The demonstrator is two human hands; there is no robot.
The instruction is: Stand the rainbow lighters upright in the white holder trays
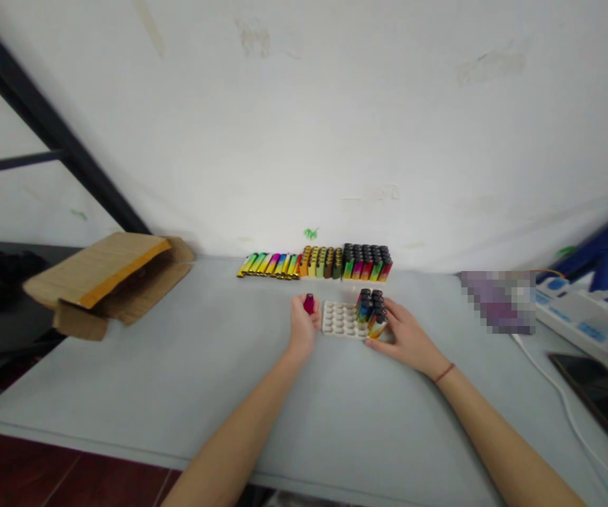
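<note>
My left hand point(305, 325) is closed around a magenta lighter point(309, 303), whose upper end sticks out of the fist. Just right of it lies a white tray point(340, 308) with rows of round-edged sockets. The tray's right part carries several upright lighters point(366, 308) with black tops and colourful bodies. One lighter point(378, 324) at the front right leans over. My right hand point(407, 338) grips the tray's right end, the thumb at its front edge and the fingers behind the lighters. Part of those fingers is hidden.
Along the wall stand blocks of black-topped lighters point(367, 262) and gold-topped lighters point(321, 262), with shiny lighters point(268, 265) lying at their left. An opened cardboard box point(119, 274) sits far left. At right are a power strip point(583, 317), a phone point(602, 394) and a white cable point(552, 387).
</note>
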